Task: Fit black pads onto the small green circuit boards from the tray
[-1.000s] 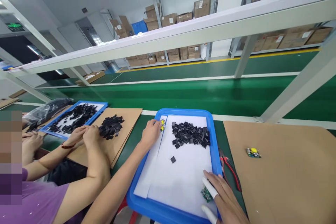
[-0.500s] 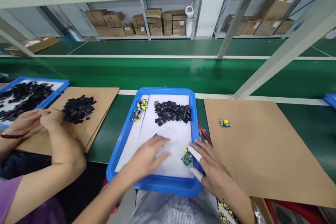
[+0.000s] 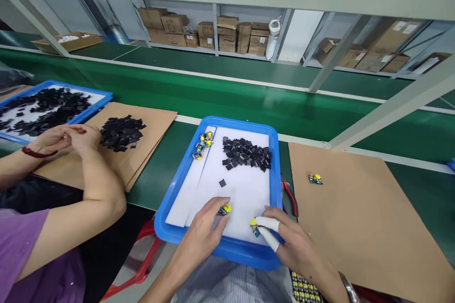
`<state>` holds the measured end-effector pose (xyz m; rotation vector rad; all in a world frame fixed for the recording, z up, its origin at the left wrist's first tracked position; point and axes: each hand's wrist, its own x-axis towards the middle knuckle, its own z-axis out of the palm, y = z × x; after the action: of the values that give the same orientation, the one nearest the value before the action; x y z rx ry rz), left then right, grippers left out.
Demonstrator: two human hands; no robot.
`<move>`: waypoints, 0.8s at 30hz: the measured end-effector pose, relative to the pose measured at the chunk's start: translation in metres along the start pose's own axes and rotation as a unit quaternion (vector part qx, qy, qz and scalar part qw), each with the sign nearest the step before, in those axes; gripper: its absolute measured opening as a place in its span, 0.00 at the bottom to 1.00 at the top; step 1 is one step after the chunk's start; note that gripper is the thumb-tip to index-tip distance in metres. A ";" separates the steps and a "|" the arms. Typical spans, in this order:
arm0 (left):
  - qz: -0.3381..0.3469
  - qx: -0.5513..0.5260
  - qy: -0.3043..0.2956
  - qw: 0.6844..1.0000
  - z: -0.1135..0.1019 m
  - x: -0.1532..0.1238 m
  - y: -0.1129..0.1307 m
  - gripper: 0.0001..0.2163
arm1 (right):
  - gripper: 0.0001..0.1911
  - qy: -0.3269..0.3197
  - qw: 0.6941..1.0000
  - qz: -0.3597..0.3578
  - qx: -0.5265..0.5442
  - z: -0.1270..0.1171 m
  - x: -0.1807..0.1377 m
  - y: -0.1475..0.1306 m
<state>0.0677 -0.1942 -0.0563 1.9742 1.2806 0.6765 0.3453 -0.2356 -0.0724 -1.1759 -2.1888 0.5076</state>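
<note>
My left hand (image 3: 205,228) is closed on a small circuit board (image 3: 225,209) with a yellow part, low over the white sheet in the blue tray (image 3: 159,220). With white covers on thumb and forefinger, my right hand (image 3: 284,234) pinches a second small circuit board (image 3: 255,228) near the tray's right side. One black square piece (image 3: 222,183) lies alone on the sheet, beyond my left hand. Farther back is a pile of black pieces (image 3: 247,154). Several more circuit boards (image 3: 204,145) sit along the tray's left edge.
Red-handled pliers (image 3: 290,198) lie right of the tray. A single circuit board (image 3: 315,179) rests on the right cardboard sheet (image 3: 366,218). At left, a co-worker's hands (image 3: 73,138) are beside another black pile (image 3: 122,132). A slanted metal post (image 3: 394,104) rises behind.
My left hand has taken hold of a circuit board. My right fingers, earlier spread around boards at the tray's right side, now pinch one. The view has shifted slightly.
</note>
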 end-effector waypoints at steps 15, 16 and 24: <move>-0.012 -0.046 0.020 0.999 -0.002 -0.009 -0.011 0.19 | 0.15 -0.138 0.990 0.027 -0.009 0.033 0.150 0.005; -0.007 -0.045 0.016 0.999 -0.002 -0.009 -0.009 0.18 | 0.14 -0.133 0.991 0.029 0.004 0.037 0.153 0.007; -0.031 -0.085 0.167 0.982 -0.008 0.003 0.002 0.06 | 0.08 -0.097 0.967 0.077 0.221 0.022 0.127 -0.013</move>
<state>0.0640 -0.1903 -0.0498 1.7236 1.4197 1.0826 0.2676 -0.1367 -0.0403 -1.0850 -1.9982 1.1551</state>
